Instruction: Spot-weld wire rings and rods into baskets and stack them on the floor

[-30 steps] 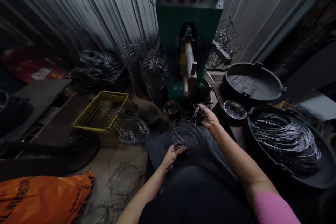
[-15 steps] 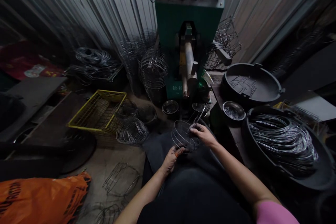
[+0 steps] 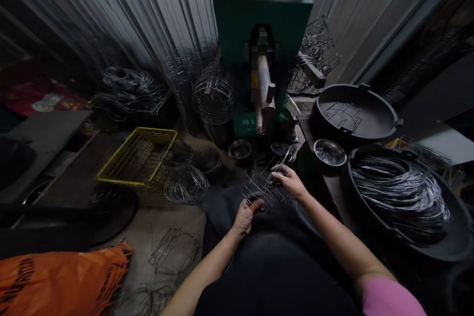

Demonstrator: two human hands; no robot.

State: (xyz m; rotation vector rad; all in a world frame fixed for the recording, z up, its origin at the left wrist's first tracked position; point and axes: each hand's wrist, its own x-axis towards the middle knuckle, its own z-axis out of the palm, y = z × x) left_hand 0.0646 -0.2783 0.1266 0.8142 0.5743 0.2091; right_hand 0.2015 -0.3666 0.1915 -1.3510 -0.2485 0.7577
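Note:
Above my lap, my left hand is closed on the lower left side of a thin wire frame. Something orange is wrapped on one of its fingers. My right hand is closed at the frame's upper right, its fingers pinching thin wires. Some of these wires point up toward a small metal bowl. Fine detail of the wires is dim and blurred. In front stands a green machine with a pale metal arm over the bowls.
Left are a yellow wire basket, round wire frames and an orange bag. Right are a pan holding wire rings, a black pan and a bowl of small metal pieces.
The wire frame has tilted between my hands, so its rings look flatter. My right hand has shifted slightly, and the view has moved a little.

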